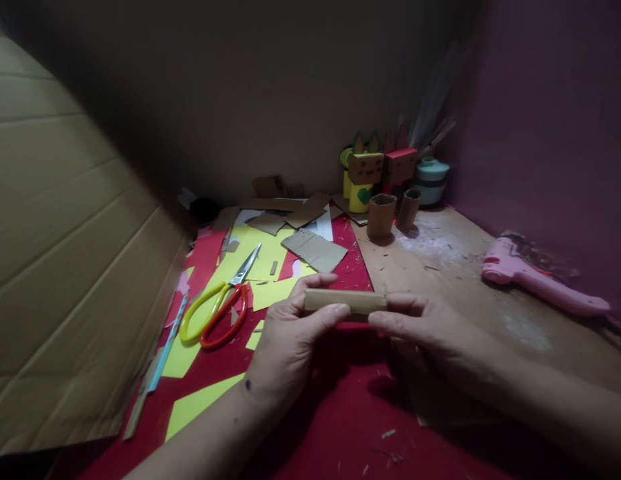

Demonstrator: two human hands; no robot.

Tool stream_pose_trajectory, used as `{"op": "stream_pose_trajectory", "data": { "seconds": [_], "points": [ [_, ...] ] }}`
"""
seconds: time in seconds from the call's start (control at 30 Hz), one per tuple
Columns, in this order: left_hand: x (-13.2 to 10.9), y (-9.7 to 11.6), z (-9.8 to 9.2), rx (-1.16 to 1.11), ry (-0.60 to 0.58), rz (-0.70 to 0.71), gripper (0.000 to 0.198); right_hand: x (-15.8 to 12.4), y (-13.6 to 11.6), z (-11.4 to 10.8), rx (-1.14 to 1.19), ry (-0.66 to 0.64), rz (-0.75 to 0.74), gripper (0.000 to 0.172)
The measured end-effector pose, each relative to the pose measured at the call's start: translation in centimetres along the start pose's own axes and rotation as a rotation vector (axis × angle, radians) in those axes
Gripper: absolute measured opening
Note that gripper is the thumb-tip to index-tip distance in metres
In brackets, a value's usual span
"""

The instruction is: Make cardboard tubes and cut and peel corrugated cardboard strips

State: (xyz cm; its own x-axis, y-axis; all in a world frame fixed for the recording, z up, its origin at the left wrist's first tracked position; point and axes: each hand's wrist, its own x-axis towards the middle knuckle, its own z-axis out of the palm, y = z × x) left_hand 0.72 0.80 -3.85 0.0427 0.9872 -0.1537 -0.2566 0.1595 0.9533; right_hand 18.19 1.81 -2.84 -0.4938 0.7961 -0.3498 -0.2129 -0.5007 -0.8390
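Note:
A narrow folded strip of brown cardboard (346, 301) is held level above the red paper in the middle of the view. My left hand (285, 340) pinches its left end between thumb and fingers. My right hand (430, 333) pinches its right end the same way. Both hands are closed on the strip. Yellow-and-orange scissors (217, 308) lie shut on the red and yellow paper just left of my left hand.
A large cardboard sheet (65, 267) leans at the left. Cardboard scraps (314, 250) and yellow paper (250, 257) lie behind. Two cardboard tubes (381, 217) and small box figures (366, 170) stand at the back. A pink glue gun (535, 277) lies at the right.

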Motion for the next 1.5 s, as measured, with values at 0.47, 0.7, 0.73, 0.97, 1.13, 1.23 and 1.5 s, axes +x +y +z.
{"op": "stream_pose_trajectory", "data": {
  "seconds": [0.47,0.7,0.73,0.97,1.13,1.23,1.5],
  "points": [
    [0.1,-0.1,0.2,0.065,-0.010,0.035,0.025,0.7,0.3,-0.2,0.097,-0.145,-0.141,0.025],
    [0.7,0.3,-0.1,-0.072,0.031,-0.009,0.021,0.5,0.0,-1.3,-0.152,0.213,-0.171,0.029],
    [0.7,0.3,-0.1,-0.079,0.032,-0.013,0.023,0.5,0.0,-1.5,-0.215,0.242,-0.220,0.028],
    [0.3,0.2,0.5,-0.092,-0.011,-0.037,0.023,0.9,0.0,-1.3,-0.439,0.170,-0.502,0.019],
    [0.0,-0.1,1.1,-0.009,-0.053,0.021,0.013,1.0,0.4,-0.1,-0.031,-0.018,-0.275,0.048],
    [0.0,-0.4,1.0,0.017,-0.076,0.057,0.014,1.0,0.5,0.1,0.103,-0.035,-0.230,0.061],
    [0.2,-0.3,0.8,0.022,-0.048,0.052,0.016,1.1,0.0,-0.4,0.081,-0.018,-0.192,0.063]
  ]
}}
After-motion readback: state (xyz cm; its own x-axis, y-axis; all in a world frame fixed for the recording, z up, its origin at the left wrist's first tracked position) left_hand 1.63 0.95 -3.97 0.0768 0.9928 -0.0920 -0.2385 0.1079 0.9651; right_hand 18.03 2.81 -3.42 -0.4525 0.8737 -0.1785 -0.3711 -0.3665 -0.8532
